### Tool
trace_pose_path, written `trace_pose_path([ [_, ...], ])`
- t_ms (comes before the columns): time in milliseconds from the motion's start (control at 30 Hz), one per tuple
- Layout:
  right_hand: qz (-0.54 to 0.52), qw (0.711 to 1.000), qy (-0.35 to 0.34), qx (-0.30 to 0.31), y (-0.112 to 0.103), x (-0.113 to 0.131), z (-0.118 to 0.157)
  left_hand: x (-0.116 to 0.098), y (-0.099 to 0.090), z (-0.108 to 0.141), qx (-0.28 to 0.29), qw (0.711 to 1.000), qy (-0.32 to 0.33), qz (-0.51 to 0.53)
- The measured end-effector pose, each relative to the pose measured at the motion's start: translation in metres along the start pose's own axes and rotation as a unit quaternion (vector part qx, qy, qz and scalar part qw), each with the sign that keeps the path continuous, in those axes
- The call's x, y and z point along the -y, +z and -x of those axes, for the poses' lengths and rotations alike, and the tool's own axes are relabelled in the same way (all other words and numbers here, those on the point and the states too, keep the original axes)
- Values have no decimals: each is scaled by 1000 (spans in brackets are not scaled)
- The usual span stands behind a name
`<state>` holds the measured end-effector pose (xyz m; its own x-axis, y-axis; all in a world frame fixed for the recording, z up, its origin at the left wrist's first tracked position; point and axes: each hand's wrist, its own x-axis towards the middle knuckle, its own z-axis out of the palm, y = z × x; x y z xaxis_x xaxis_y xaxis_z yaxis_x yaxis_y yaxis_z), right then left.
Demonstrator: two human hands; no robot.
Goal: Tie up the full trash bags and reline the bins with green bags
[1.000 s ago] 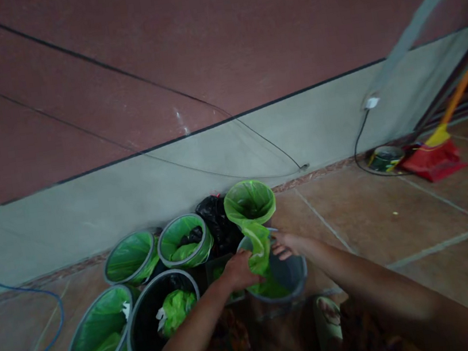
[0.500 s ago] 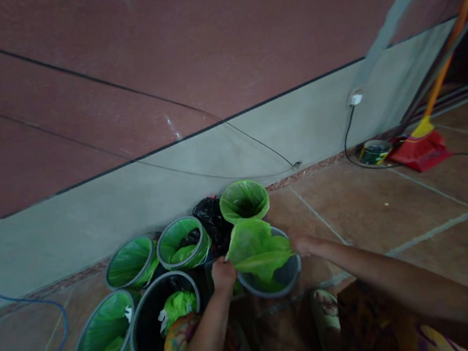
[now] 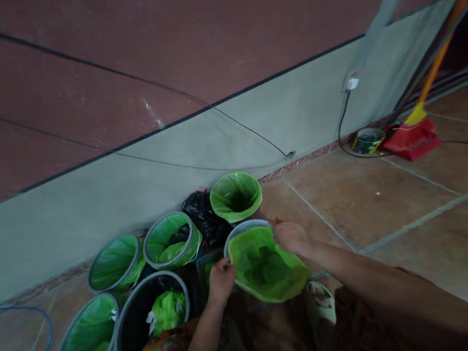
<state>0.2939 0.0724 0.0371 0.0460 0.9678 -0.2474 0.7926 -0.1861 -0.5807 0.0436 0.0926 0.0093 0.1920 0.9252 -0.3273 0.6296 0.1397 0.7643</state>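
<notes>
Between my hands stands a grey trash bin (image 3: 241, 228) on the tiled floor. A green trash bag (image 3: 268, 266) lies open inside it and hangs over the near part of its rim. My left hand (image 3: 221, 280) is closed at the bin's left edge, gripping the bag there. At the right edge my right hand (image 3: 291, 238) has its fingers curled over the bag's rim. The far part of the grey rim shows bare.
Behind stands another lined bin (image 3: 235, 195), beside a black bag (image 3: 204, 214). Several bins, such as a large dark one (image 3: 127, 330), crowd the left. A red dustpan (image 3: 414, 138), a tin (image 3: 368, 140) and a cable (image 3: 340, 125) lie near the wall at right.
The green bag, bunched up above the bin before, now spreads open in it and drapes over the near rim. Both hands have shifted around the rim, and the view has moved slightly.
</notes>
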Motion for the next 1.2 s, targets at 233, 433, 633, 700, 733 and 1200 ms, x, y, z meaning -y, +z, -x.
trace_pose_path([
  [233,70,924,-373,53,17,52,-14,-25,2,12,30,989,136,-44],
  [433,111,966,-229,50,10,41,-22,-27,-11,10,-70,975,92,-190],
  [633,166,979,-109,34,-7,16,-29,-16,-24,4,-114,961,61,-244],
  [700,112,984,-133,42,-7,17,-29,-11,-23,0,-97,978,56,-174],
  [733,81,985,-146,46,-6,20,-30,-9,-21,-3,-85,988,49,-120],
  [1200,-93,991,-99,8,5,34,-32,-4,-9,1,-125,979,-34,-156],
])
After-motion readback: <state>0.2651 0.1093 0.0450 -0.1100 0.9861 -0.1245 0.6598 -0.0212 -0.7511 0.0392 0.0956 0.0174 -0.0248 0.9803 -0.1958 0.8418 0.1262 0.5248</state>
